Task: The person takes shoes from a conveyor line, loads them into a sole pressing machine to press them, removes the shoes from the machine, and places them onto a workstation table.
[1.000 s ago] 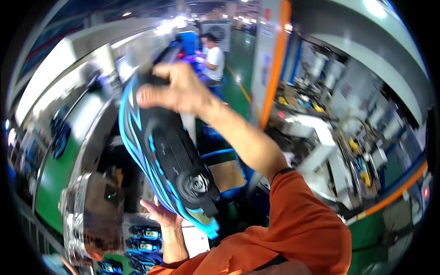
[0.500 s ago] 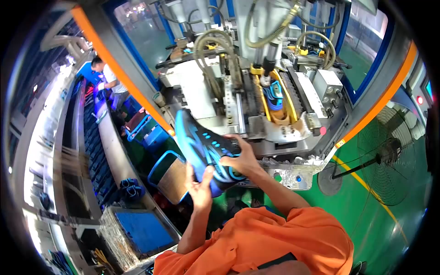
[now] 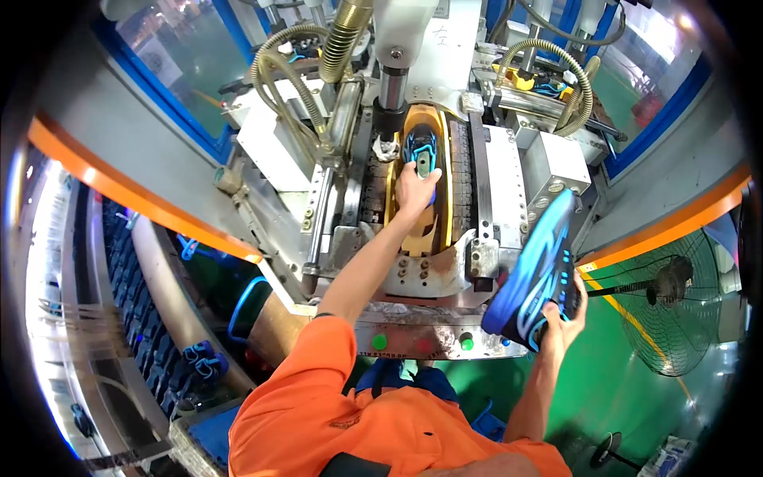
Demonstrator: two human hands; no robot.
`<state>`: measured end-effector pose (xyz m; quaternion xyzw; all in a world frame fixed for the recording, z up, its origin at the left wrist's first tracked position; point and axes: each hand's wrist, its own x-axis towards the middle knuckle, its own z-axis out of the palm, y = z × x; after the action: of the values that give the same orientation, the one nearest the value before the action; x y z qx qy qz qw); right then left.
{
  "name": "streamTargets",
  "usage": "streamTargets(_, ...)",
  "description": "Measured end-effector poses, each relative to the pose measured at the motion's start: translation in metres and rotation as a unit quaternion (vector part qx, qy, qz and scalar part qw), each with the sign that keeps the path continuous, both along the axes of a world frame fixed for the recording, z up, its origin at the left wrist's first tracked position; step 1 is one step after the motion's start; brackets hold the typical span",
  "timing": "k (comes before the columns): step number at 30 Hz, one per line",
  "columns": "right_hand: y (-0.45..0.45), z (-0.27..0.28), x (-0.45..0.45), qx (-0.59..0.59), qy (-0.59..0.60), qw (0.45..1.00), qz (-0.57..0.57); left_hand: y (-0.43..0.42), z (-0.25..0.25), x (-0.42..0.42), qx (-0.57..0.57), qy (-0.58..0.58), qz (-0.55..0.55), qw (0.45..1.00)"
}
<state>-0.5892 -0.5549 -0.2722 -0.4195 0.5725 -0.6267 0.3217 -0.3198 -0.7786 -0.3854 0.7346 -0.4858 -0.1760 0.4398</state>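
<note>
Gripping a blue shoe (image 3: 534,270) is the right hand (image 3: 563,321). Yellow walls (image 3: 447,191) flank the left hand (image 3: 416,191), which clasps another shoe (image 3: 420,141).

Left hand (image 3: 415,191), right hand (image 3: 563,324): two. Blue shoe (image 3: 526,274) at right, darker shoe (image 3: 421,137) in middle: two at those hands. Orange sleeves (image 3: 306,354): two. Green buttons (image 3: 380,342), near middle: two. Orange bars (image 3: 143,195), left and right: two. Caged fan (image 3: 671,282), right: one. Yellow floor line (image 3: 628,320), right: one.
</note>
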Motion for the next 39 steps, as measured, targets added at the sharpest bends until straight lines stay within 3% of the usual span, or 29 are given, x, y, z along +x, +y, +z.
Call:
streamTargets(2, -0.001, -0.003, -0.010, 0.002, 0.061, 0.997, -0.044, -0.021, -0.001, -0.004, 0.063, -0.049, 0.061, 0.995)
streamTargets(4, -0.009, 0.008, -0.010, 0.031, 0.089, 0.992, -0.081, -0.020, -0.006, 0.007, 0.083, -0.042, 0.051, 0.994)
streamTargets(6, -0.038, 0.022, -0.006, 0.018, 0.093, 0.993, -0.070, -0.017, -0.012, 0.025, 0.007, -0.005, 0.042, 0.999)
streamTargets(8, -0.086, 0.031, -0.005, -0.003, 0.121, 0.992, -0.046, 0.011, 0.017, 0.049, 0.002, 0.213, -0.016, 0.977)
streamTargets(9, -0.115, 0.038, 0.001, 0.021, 0.133, 0.990, -0.036, 0.020, -0.003, 0.055, -0.038, 0.455, -0.007, 0.890)
streamTargets(10, -0.147, 0.044, 0.008, 0.046, 0.144, 0.988, -0.025, 0.051, 0.029, 0.055, -0.025, 0.553, 0.036, 0.832)
streamTargets(11, -0.183, 0.045, 0.012, 0.038, 0.263, 0.964, -0.013, 0.075, 0.019, 0.065, -0.017, 0.600, 0.022, 0.799)
streamTargets(12, -0.204, 0.070, 0.035, 0.047, 0.314, 0.945, 0.077, 0.115, 0.064, 0.070, 0.023, 0.633, 0.020, 0.774)
streamTargets(13, -0.236, 0.068, 0.048, 0.091, 0.315, 0.933, 0.148, 0.148, 0.095, 0.075, 0.047, 0.633, 0.037, 0.772)
streamTargets(14, -0.256, 0.066, 0.078, 0.147, 0.414, 0.896, 0.064, 0.179, 0.096, 0.085, 0.060, 0.604, 0.045, 0.794)
streamTargets(16, -0.298, 0.036, 0.126, 0.172, 0.495, 0.846, 0.100, 0.239, 0.132, 0.105, 0.104, 0.540, 0.026, 0.835)
streamTargets(18, -0.314, 0.014, 0.171, 0.255, 0.453, 0.835, 0.181, 0.298, 0.119, 0.137, 0.101, 0.474, 0.013, 0.875)
streamTargets(20, -0.303, -0.017, 0.210, 0.216, 0.463, 0.846, 0.153, 0.350, 0.140, 0.149, 0.025, 0.498, 0.062, 0.865)
streamTargets(21, -0.303, -0.028, 0.227, 0.232, 0.477, 0.832, 0.163, 0.373, 0.155, 0.154, 0.011, 0.477, 0.083, 0.875)
streamTargets(22, -0.311, -0.064, 0.235, 0.172, 0.511, 0.829, 0.151, 0.398, 0.160, 0.159, 0.008, 0.439, 0.128, 0.889)
streamTargets(24, -0.306, -0.096, 0.256, 0.175, 0.527, 0.824, 0.115, 0.451, 0.151, 0.167, -0.089, 0.388, 0.160, 0.903)
streamTargets(26, -0.304, -0.099, 0.254, 0.133, 0.520, 0.834, 0.125, 0.490, 0.153, 0.156, -0.159, 0.369, 0.230, 0.887)
streamTargets(28, -0.298, -0.086, 0.253, 0.202, 0.487, 0.837, 0.148, 0.511, 0.150, 0.133, -0.205, 0.391, 0.314, 0.841)
streamTargets(30, -0.302, -0.129, 0.246, 0.083, 0.513, 0.844, 0.135, 0.542, 0.129, 0.117, -0.206, 0.382, 0.398, 0.809)
streamTargets(33, -0.159, -0.054, 0.241, -0.197, 0.376, 0.879, 0.219, 0.543, 0.139, 0.080, -0.191, 0.417, 0.489, 0.742)
streamTargets(34, -0.103, -0.038, 0.248, -0.205, 0.222, 0.898, 0.319, 0.545, 0.146, 0.071, -0.182, 0.444, 0.509, 0.715)
streamTargets(35, -0.059, -0.057, 0.245, -0.213, 0.222, 0.872, 0.381, 0.564, 0.128, 0.063, -0.101, 0.331, 0.518, 0.782)
streamTargets(37, -0.004, -0.100, 0.258, -0.232, 0.228, 0.820, 0.471, 0.561, 0.134, 0.061, -0.052, 0.346, 0.559, 0.752)
streamTargets(38, 0.018, -0.121, 0.266, -0.245, 0.233, 0.794, 0.506, 0.545, 0.154, 0.057, -0.111, 0.460, 0.589, 0.655)
streamTargets(39, 0.031, -0.153, 0.272, -0.231, 0.261, 0.776, 0.526, 0.551, 0.145, 0.049, -0.138, 0.461, 0.587, 0.651)
